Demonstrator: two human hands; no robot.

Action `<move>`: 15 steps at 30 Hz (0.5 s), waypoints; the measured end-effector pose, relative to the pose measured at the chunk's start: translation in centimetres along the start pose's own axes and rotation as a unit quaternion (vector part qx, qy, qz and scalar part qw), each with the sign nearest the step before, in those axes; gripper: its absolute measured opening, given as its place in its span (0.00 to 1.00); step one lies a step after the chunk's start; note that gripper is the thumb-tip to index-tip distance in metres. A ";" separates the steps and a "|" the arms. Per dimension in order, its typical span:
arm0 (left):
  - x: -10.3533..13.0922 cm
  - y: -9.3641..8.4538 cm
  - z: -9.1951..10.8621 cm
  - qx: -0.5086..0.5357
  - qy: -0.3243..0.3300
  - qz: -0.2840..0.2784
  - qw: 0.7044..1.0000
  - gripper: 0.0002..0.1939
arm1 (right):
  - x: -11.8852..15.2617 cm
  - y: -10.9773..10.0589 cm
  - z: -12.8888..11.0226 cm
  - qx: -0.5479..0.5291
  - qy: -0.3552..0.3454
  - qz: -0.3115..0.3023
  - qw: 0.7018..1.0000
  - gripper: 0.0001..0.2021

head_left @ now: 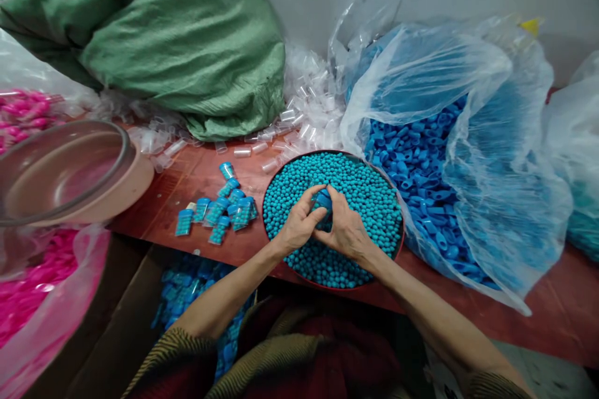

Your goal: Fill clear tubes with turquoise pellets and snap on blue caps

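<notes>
Over a round basin (268, 224) full of small turquoise balls, my left hand (297, 224) and my right hand (347, 229) meet around a small clear tube with a blue cap (322, 200). The thumbs and fingertips of both hands are closed on it, so its lower part is mostly hidden. Left of the basin, several capped tubes (216, 212) filled with turquoise balls lie in a loose group on the red-brown table (163, 212). To the right, a clear plastic bag (510, 193) lies open, showing a heap of blue caps (430, 199).
A big green sack (178, 43) leans at the back beside loose clear tubes (311, 106). Stacked bowls (70, 199) stand at the left, near pink pieces (42, 287) in a lined box. Below the table edge, a container holds many blue-capped tubes (187, 290).
</notes>
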State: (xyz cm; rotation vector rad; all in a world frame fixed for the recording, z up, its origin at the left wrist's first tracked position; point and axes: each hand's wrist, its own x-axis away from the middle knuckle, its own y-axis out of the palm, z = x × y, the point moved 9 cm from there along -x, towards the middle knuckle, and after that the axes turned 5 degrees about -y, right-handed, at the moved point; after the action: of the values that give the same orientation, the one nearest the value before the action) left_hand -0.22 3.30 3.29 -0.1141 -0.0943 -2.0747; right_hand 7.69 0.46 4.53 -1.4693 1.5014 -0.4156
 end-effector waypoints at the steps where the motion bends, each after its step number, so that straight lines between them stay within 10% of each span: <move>1: 0.0 0.0 -0.1 0.015 -0.001 0.003 1.000 0.25 | -0.1 -0.1 0.0 0.003 0.000 0.008 1.000 0.43; 15: 0.3 0.3 -0.5 -0.008 -0.001 0.042 0.999 0.17 | 0.6 -0.1 -0.3 -0.004 -0.020 0.072 0.997 0.38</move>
State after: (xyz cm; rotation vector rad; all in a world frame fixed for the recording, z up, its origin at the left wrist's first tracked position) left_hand -0.10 2.88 2.87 -0.1286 -0.0730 -1.9919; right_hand 7.63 -0.17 4.51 -1.3566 1.5672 -0.2916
